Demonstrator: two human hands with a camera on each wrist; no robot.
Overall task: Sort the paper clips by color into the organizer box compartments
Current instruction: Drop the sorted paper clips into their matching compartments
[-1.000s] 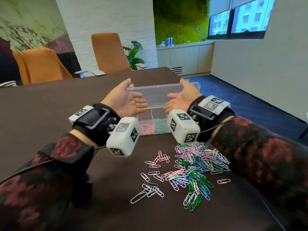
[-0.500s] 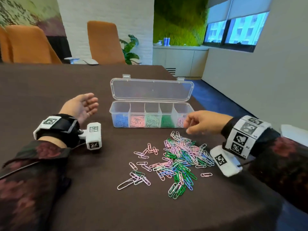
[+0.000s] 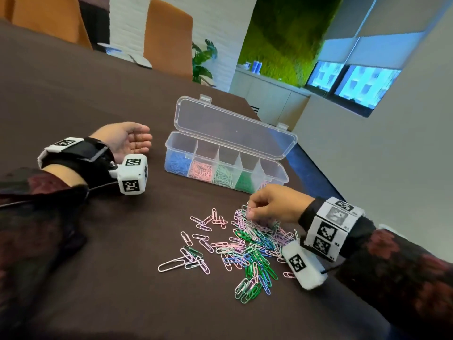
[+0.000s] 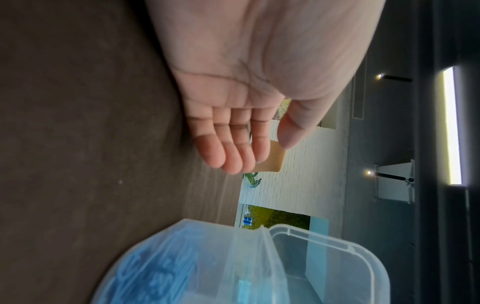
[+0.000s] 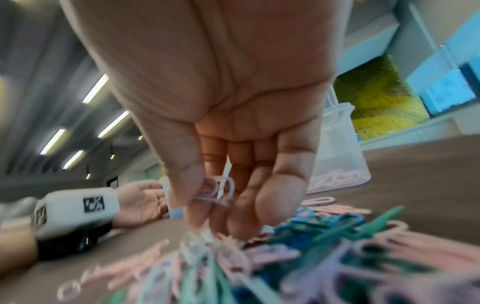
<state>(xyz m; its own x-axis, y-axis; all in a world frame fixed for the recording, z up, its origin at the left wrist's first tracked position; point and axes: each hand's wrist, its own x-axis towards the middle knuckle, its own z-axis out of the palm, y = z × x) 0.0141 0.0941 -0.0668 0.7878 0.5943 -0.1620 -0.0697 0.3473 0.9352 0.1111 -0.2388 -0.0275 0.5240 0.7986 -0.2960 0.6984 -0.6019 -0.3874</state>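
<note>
- Right hand (image 3: 274, 204) is down at the far edge of the loose clip pile (image 3: 247, 244); thumb and fingertips (image 5: 192, 214) are pinched on a lilac clip (image 5: 218, 191), maybe more than one, since the wrist view is blurred.
- Left hand (image 3: 125, 139) rests on the table (image 3: 73, 106), palm up, fingers relaxed, nothing in it. It sits just left of the organizer box (image 3: 228, 165).
- The box lies just beyond the pile, lid back, its long axis running left to right across the person, with five compartments in a row: blue, pink, light green, dark green, then a right-end one holding a few pale clips (image 5: 335, 179).
- Key relation: that right-end compartment is directly behind the right hand, nearly touching the knuckles. If lilac belongs there, my read is a short lift forward and over the front wall.
- The right hand is much nearer to it; the left is at the blue end, at the opposite end of the box.
- Most of the pile is still unsorted.
</note>
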